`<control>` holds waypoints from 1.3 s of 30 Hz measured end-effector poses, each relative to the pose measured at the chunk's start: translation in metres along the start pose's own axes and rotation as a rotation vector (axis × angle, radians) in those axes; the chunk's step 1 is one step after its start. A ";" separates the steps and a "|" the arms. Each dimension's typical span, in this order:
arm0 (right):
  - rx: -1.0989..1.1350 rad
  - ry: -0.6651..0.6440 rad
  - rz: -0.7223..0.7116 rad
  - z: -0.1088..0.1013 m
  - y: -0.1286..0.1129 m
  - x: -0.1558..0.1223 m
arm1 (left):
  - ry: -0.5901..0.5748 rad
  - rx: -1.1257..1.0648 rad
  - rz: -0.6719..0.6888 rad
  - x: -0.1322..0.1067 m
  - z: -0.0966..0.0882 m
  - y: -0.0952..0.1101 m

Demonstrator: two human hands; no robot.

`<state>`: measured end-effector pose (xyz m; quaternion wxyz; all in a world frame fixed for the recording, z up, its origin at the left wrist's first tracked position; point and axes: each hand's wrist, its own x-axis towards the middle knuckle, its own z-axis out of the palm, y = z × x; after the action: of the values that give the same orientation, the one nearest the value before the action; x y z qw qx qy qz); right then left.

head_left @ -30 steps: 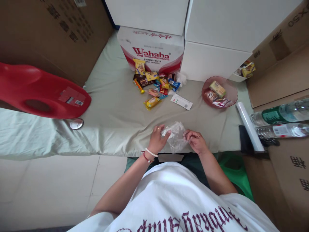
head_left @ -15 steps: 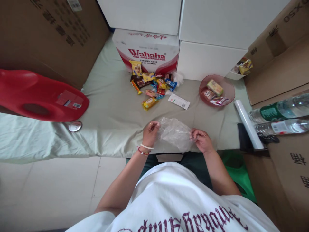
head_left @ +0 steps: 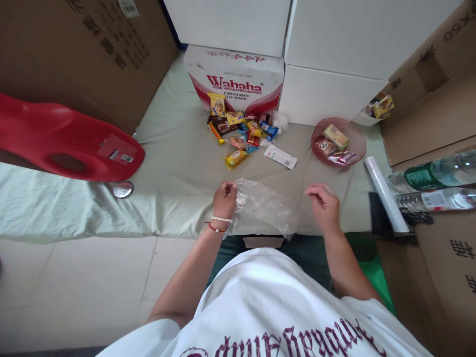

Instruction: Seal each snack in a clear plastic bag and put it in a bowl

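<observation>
A thin clear plastic bag (head_left: 266,206) is stretched over the front edge of the cloth-covered table (head_left: 178,168). My left hand (head_left: 224,199), with bead bracelets at the wrist, pinches the bag's left edge. My right hand (head_left: 323,204) has its fingers curled together at the bag's right side; whether it grips the film I cannot make out. A pile of wrapped snacks (head_left: 238,131) lies farther back, against a Wahaha water carton (head_left: 235,79). A white sachet (head_left: 280,156) lies just right of the pile.
A pink plate (head_left: 357,144) with three snack packs sits at the right. A white roll (head_left: 385,193) and two water bottles (head_left: 431,186) lie at the right edge. A red plastic stool (head_left: 67,144) rests on the left. White boxes (head_left: 334,54) and brown cartons (head_left: 85,49) ring the table.
My hands have moved apart, spreading the crumpled bag wide and flat. My right hand has shifted to the right and slightly back.
</observation>
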<state>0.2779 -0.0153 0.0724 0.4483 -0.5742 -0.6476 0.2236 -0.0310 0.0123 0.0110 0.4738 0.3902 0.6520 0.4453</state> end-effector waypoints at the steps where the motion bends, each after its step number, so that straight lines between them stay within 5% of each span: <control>1: 0.022 -0.089 -0.061 0.013 -0.015 -0.004 | 0.006 -0.003 0.004 0.000 0.004 0.001; 6: -0.024 -0.417 -0.242 0.094 -0.049 -0.030 | -0.009 -0.032 0.000 -0.010 0.017 0.014; 11: 0.139 -0.330 -0.042 0.130 -0.027 -0.034 | -0.123 -0.392 -0.153 -0.023 0.009 0.024; 15: 0.474 -0.295 0.339 0.136 -0.011 -0.029 | -0.070 -0.405 -0.180 -0.029 0.003 0.017; 18: 0.591 -0.276 0.474 0.138 -0.011 -0.030 | -0.006 -0.301 -0.208 -0.038 0.006 0.010; 21: 0.549 -0.283 0.434 0.136 -0.020 -0.032 | -0.068 -0.254 -0.230 -0.047 0.013 0.009; 27: 0.321 -0.327 0.120 0.125 -0.035 -0.033 | -0.130 -0.328 -0.233 -0.041 0.019 0.019; 31: 0.455 -0.371 0.273 0.113 -0.034 -0.031 | -0.144 -0.316 -0.168 -0.043 0.017 0.024; 34: 0.558 -0.395 0.432 0.105 -0.037 -0.025 | -0.146 -0.161 0.043 -0.055 0.019 0.029; 37: 0.524 -0.400 0.417 0.106 -0.044 -0.011 | -0.131 -0.012 0.251 -0.063 0.022 0.035; 39: 0.520 -0.397 0.379 0.110 -0.051 0.002 | -0.111 -0.050 0.257 -0.062 0.022 0.040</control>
<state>0.1585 -0.0013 0.0596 0.3957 -0.4964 -0.5254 0.5665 0.0088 -0.0289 0.0628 0.4579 0.4827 0.5582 0.4958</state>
